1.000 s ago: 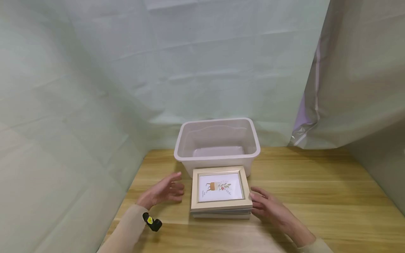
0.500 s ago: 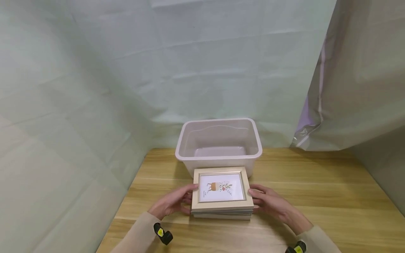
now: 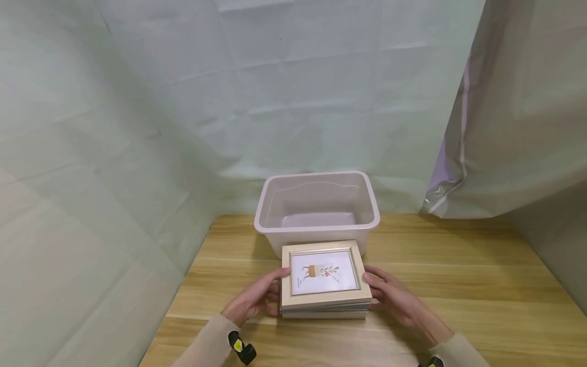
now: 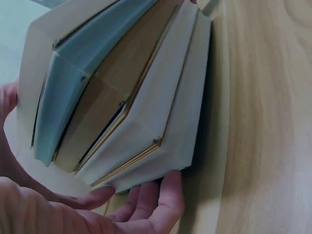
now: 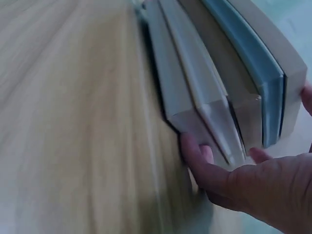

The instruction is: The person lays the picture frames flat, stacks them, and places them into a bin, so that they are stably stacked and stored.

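A stack of several picture frames [image 3: 327, 275] lies before the bin in the head view. The top frame is pale wood around a drawing of a plant in an orange pot on legs. Side-on in the left wrist view, a blue frame [image 4: 92, 68] sits second from the top, with brown and whitish ones below. My left hand [image 3: 254, 299] grips the stack's left side, thumb at the top frame and fingers by the lowest one. On the opposite side my right hand [image 3: 398, 302] holds it likewise; its fingertips [image 5: 192, 146] touch the bottom frame.
Directly behind the stack stands a light plastic bin [image 3: 316, 229], its inside showing no contents. The wooden table [image 3: 458, 275] stretches to both sides. Pale sheeting [image 3: 298, 102] hangs behind and at the left, with a greyish curtain [image 3: 527, 127] at the right.
My left hand has come in from apart on the left and taken hold of the stack. The right thumb now lies at the top frame's edge. The top frame has shifted slightly right.
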### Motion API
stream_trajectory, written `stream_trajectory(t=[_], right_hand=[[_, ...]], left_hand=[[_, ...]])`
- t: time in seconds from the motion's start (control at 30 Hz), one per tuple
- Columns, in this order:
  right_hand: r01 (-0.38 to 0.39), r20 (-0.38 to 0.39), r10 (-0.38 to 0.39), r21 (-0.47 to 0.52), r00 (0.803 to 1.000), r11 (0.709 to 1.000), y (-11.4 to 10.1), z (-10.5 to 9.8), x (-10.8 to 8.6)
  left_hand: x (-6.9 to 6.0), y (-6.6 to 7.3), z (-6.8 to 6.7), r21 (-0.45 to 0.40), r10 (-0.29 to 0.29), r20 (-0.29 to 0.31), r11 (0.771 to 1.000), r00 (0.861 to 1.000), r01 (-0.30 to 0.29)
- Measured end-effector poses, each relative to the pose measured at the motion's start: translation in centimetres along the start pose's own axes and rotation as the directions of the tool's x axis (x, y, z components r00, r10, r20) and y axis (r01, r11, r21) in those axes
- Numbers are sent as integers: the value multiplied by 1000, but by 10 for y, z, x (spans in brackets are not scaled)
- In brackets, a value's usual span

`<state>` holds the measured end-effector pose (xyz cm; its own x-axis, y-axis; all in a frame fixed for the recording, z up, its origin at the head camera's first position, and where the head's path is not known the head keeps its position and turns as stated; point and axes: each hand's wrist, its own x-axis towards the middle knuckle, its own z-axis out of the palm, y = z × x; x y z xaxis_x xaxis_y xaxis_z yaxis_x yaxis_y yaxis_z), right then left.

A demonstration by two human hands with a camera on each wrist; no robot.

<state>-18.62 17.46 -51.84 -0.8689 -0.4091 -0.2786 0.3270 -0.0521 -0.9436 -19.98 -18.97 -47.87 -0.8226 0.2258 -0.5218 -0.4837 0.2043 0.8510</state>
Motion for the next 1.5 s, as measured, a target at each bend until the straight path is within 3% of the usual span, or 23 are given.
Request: stream_trajectory(t=[0.27,0.43,0.53,0.63,0.77,0.83,1.03,1.2,1.33,1.5], right_hand=[[122,-70,-133,-141,989,982,4,12,-7],[128,-97,-138,-103,986,986,4,16,-10],[140,-133,-153,-99,979,985,5,21,-13],[155,-160,-180,-160,971,975,6,25,-14],[158,-153,-197,-235,968,959,6,26,-13],[148,-161,-192,-252,968,956,6,25,-13],[135,-175,-185,-265,967,955,5,20,-13],[155,-157,-205,-284,966,946,6,20,-20],[157,-170,-210,-280,963,947,6,22,-30],[164,-159,-202,-223,966,961,6,24,-41]], left_hand=[[3,-1,-3,-53,-30,23,998,999,32],[5,-1,0,-62,-28,41,998,999,31],[3,-2,5,-36,-6,39,999,999,8],[-2,-5,11,15,75,34,997,997,-75],[-12,-13,11,40,211,77,976,975,-214],[-15,-17,6,24,253,134,966,958,-258],[-18,-28,-14,-34,313,307,947,899,-318],[-21,-35,-19,-72,351,376,934,857,-351],[-27,-36,-14,-91,363,373,930,854,-356],[-34,-36,-6,-80,333,351,942,875,-326]])
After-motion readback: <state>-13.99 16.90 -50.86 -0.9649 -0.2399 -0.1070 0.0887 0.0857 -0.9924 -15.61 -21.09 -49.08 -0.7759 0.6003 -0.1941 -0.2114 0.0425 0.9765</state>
